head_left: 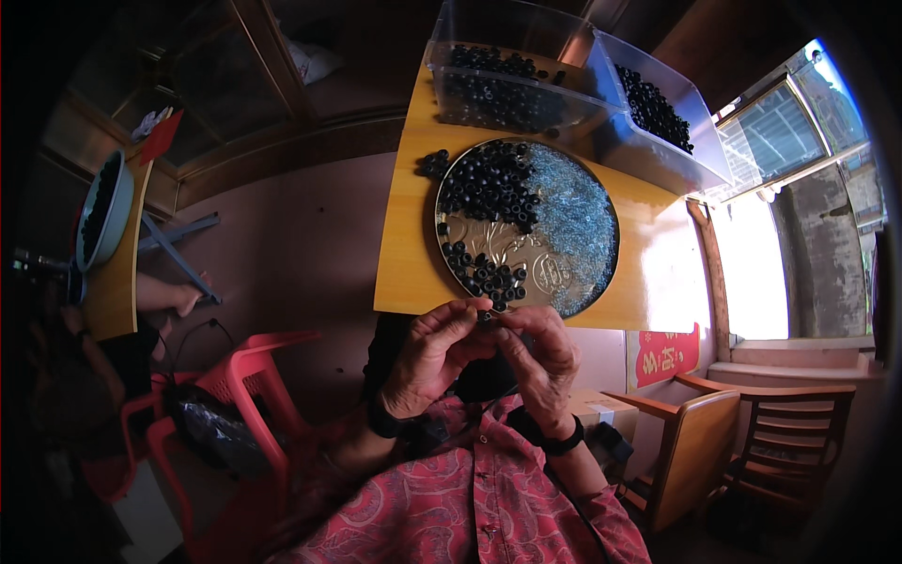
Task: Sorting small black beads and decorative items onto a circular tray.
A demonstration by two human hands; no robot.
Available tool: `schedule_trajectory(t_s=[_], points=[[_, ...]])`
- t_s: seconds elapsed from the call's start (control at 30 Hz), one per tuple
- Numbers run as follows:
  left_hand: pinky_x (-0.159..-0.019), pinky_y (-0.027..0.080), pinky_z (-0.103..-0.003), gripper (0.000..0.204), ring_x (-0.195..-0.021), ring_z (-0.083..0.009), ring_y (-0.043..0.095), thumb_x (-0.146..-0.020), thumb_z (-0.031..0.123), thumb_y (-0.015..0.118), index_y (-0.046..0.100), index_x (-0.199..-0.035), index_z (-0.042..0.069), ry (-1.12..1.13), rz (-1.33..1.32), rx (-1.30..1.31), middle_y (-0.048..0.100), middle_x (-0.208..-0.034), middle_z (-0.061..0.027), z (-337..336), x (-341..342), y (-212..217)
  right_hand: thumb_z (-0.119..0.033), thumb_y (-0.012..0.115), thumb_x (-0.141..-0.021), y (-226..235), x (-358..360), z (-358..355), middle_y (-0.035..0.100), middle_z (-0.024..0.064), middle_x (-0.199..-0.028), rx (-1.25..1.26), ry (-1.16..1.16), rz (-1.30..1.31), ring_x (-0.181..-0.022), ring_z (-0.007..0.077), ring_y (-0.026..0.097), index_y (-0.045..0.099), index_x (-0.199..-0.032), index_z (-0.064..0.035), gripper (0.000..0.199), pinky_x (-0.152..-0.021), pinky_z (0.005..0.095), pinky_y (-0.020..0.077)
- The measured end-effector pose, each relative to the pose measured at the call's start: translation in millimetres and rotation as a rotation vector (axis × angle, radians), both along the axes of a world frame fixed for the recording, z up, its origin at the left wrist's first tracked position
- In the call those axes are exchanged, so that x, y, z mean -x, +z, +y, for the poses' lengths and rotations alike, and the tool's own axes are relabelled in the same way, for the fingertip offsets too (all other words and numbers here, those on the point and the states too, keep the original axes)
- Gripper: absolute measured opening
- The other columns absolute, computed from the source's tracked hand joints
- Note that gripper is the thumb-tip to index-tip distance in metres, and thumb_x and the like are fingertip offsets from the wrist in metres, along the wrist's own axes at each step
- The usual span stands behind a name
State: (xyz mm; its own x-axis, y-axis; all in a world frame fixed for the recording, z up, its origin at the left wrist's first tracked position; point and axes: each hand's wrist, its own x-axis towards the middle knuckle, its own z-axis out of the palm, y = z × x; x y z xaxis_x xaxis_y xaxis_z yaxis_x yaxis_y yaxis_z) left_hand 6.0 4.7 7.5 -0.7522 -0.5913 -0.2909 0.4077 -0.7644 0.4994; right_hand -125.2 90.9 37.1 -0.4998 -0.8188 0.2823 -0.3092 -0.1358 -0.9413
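My left hand pinches a small black ring-shaped part between thumb and fingertips, just off the table's near edge. Against the same part my right hand has its thumb and forefinger closed; whatever they grip is too small to make out. Beyond both hands lies a round metal tray with a raised pattern. On its left are a large heap of black ring parts and a smaller near cluster. Many tiny clear bluish pieces cover its right side.
The tray rests on a yellow wooden table. At the back stand a clear bin and a second bin, both holding black parts. A red plastic chair is at left, wooden chairs at right. Another person's leg shows far left.
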Motion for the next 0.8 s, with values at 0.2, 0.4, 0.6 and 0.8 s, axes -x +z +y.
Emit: schedule_trajectory(t_s=[0.2,0.4,0.6,0.8], points=[[-0.074,0.056,-0.031,0.025,-0.083,-0.0161,0.067,-0.099,0.014,0.051,0.06,-0.12,0.003,0.001,0.055,-0.07,0.068,-0.099,-0.01,-1,0,-4,0.007,0.065,-0.082,8,-1,-2,0.06,0.0106,-0.088,-0.021,-0.066,0.246,-0.077,0.0218,0.061,0.066,-0.103,-0.0037,0.023,-0.069,0.03,0.0497],[-0.076,0.054,-0.028,0.028,-0.08,-0.0153,0.063,-0.1,0.015,0.05,0.056,-0.123,0.001,-0.026,0.168,0.025,0.066,-0.1,-0.0117,-2,-2,0,0.008,0.062,-0.083,8,-1,2,0.061,0.0119,-0.09,-0.062,0.006,0.371,-0.078,0.0255,0.063,0.063,-0.104,-0.0029,0.024,-0.065,0.0322,0.0484],[-0.072,0.054,-0.03,0.027,-0.081,-0.0154,0.063,-0.1,0.014,0.051,0.056,-0.121,-0.001,-0.001,0.108,0.059,0.065,-0.101,-0.0145,-3,-3,5,0.003,0.058,-0.09,-3,-3,9,0.064,0.0113,-0.095,-0.205,0.01,0.153,-0.08,0.018,0.064,0.059,-0.107,-0.0004,0.017,-0.068,0.0289,0.0505],[-0.071,0.055,-0.029,0.028,-0.078,-0.0145,0.063,-0.101,0.014,0.049,0.057,-0.123,-0.001,0.044,-0.038,0.202,0.066,-0.106,-0.0163,-1,-3,7,-0.004,0.055,-0.097,-12,-4,9,0.065,0.0109,-0.098,-0.108,0.003,-0.43,-0.081,0.0135,0.064,0.052,-0.115,0.0015,0.02,-0.073,0.026,0.0521]])
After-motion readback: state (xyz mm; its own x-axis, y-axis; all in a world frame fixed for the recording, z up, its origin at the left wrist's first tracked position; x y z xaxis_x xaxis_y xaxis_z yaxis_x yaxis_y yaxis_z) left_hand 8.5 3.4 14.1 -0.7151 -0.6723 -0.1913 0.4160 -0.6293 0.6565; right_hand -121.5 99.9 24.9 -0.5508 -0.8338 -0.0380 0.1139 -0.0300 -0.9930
